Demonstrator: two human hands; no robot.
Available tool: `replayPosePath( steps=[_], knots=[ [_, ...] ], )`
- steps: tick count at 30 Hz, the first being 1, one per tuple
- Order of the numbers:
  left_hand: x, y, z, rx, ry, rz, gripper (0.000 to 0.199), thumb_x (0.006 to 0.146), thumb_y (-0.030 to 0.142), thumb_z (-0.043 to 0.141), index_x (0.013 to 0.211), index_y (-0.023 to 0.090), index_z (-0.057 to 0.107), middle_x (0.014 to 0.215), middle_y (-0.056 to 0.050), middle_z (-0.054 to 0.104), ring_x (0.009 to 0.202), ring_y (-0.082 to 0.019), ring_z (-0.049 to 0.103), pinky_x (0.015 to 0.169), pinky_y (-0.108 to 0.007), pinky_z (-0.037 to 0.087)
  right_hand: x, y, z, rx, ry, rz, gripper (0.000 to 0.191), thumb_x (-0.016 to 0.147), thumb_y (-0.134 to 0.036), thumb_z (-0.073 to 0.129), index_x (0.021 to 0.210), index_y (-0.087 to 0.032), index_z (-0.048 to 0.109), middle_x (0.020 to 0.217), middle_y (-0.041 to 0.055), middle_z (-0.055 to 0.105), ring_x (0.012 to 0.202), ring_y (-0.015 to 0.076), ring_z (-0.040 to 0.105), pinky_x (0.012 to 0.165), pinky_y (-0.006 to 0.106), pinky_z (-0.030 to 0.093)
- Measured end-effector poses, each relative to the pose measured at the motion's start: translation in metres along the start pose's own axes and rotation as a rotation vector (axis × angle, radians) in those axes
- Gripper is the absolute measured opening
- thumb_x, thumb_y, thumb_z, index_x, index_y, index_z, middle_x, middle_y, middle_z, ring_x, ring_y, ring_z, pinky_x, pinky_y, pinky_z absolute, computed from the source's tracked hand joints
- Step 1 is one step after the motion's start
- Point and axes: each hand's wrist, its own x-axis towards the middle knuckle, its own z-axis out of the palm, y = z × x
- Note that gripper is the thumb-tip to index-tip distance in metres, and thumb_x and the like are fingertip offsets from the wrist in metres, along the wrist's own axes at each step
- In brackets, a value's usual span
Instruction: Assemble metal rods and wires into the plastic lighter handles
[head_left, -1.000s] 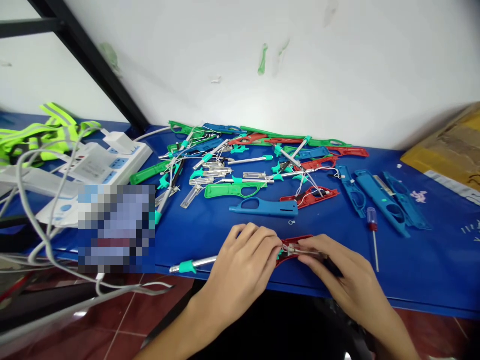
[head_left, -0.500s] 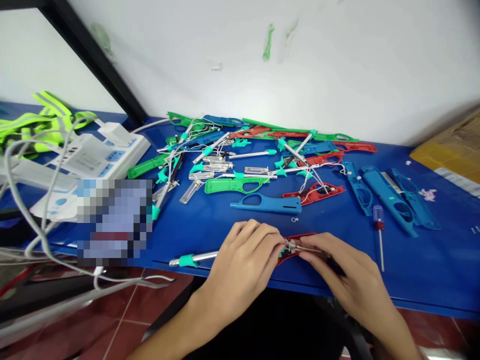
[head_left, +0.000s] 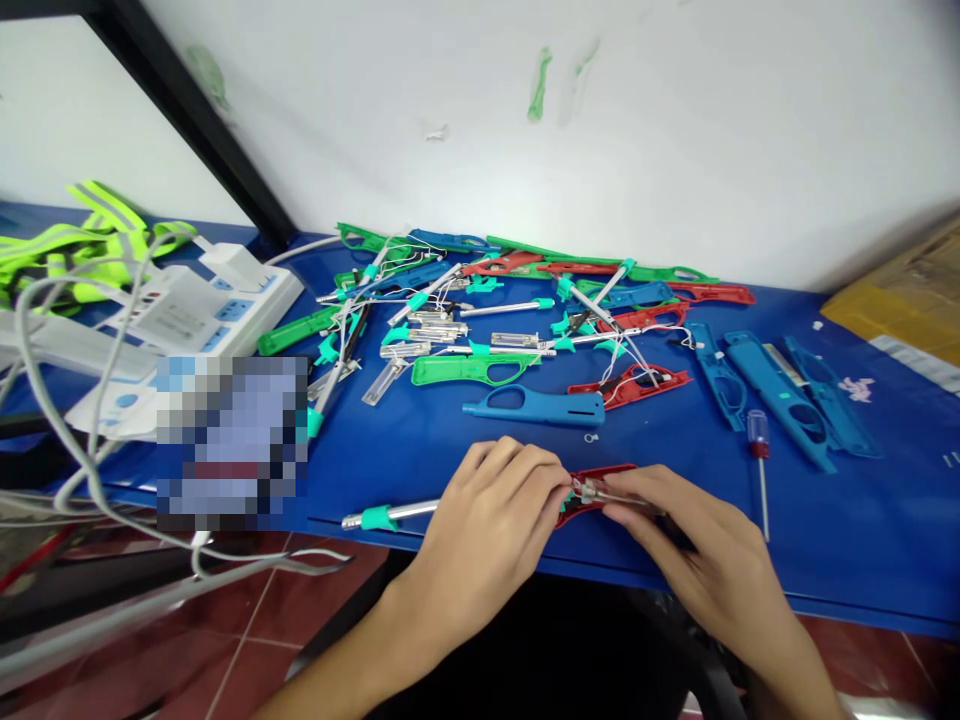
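Note:
My left hand (head_left: 499, 535) is closed over a partly open red utility lighter, its fingertips pinched near the metal valve. Thumb and fingers of my right hand (head_left: 701, 545) grip the clear fuel tank (head_left: 622, 497), which points toward the left fingertips. Below both hands lies the lighter's red half shell (head_left: 607, 471), partly covered by them. A silver nozzle tube (head_left: 414, 511) with a teal collar (head_left: 377, 518) extends out left of my left hand. What lies beneath the left palm is hidden.
Behind my hands lie a blue half shell (head_left: 555, 406), a green one (head_left: 450, 371) and several loose lighter parts. A screwdriver (head_left: 759, 435) rests at the right, near more blue shells (head_left: 780, 390). Left are a phone (head_left: 236, 430), cables and a power strip (head_left: 262, 310); a cardboard box (head_left: 907, 290) stands far right.
Both hands stay almost in place. The clear tank and my right fingertips have shifted very slightly; the view itself has moved a little.

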Motion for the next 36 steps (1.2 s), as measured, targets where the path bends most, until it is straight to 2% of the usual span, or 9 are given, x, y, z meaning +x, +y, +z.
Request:
replayPosePath(
  steps=[9, 16, 22, 28, 36],
  knots=[
    [0.0008, 0.0, 0.0005, 0.002, 0.016, 0.013, 0.01, 0.114, 0.017, 0.058, 0.112, 0.019, 0.068, 0.11, -0.002, 0.079, 0.098, -0.021, 0.068, 0.087, -0.04, 0.048, -0.0024, 0.0029, 0.0015, -0.09, 0.029, -0.083, 0.023, 0.11, -0.018, 0.066, 0.132, -0.024, 0.071, 0.111, 0.0056, 0.081, 0.093, 0.0172, 0.079, 0.085, 0.028, 0.065],
    [0.0006, 0.0001, 0.0004, 0.005, 0.015, 0.018, 0.01, 0.115, 0.018, 0.058, 0.114, 0.019, 0.068, 0.111, -0.002, 0.079, 0.099, -0.021, 0.068, 0.087, -0.04, 0.048, -0.0036, 0.0038, 0.003, -0.187, 0.055, -0.095, 0.019, 0.111, -0.024, 0.065, 0.129, -0.024, 0.071, 0.094, 0.0028, 0.08, 0.074, 0.0168, 0.075, 0.07, 0.029, 0.06],
    [0.001, -0.0007, -0.0003, 0.009, 0.002, 0.026, 0.01, 0.114, 0.018, 0.059, 0.115, 0.019, 0.069, 0.112, -0.003, 0.079, 0.098, -0.022, 0.068, 0.087, -0.04, 0.047, -0.0023, 0.0027, 0.0025, -0.18, 0.034, -0.091, 0.01, 0.114, -0.025, 0.059, 0.12, -0.025, 0.066, 0.095, 0.0022, 0.081, 0.076, 0.0168, 0.078, 0.072, 0.028, 0.061],
    [0.0, -0.0003, 0.0001, 0.016, -0.002, 0.036, 0.008, 0.113, 0.018, 0.062, 0.115, 0.019, 0.069, 0.114, -0.002, 0.078, 0.1, -0.022, 0.067, 0.088, -0.04, 0.046, 0.0004, 0.0024, 0.0037, -0.244, 0.028, -0.114, 0.011, 0.116, -0.026, 0.055, 0.122, -0.023, 0.063, 0.098, 0.0041, 0.081, 0.081, 0.0161, 0.078, 0.076, 0.027, 0.06],
    [-0.0002, -0.0006, 0.0004, 0.04, -0.012, 0.05, 0.009, 0.112, 0.016, 0.063, 0.115, 0.019, 0.07, 0.115, -0.001, 0.079, 0.099, -0.022, 0.065, 0.089, -0.041, 0.045, 0.0024, 0.0005, 0.0042, -0.286, 0.035, -0.158, 0.01, 0.114, -0.022, 0.059, 0.12, -0.021, 0.066, 0.093, 0.0038, 0.08, 0.075, 0.016, 0.074, 0.074, 0.029, 0.058]
  ],
)
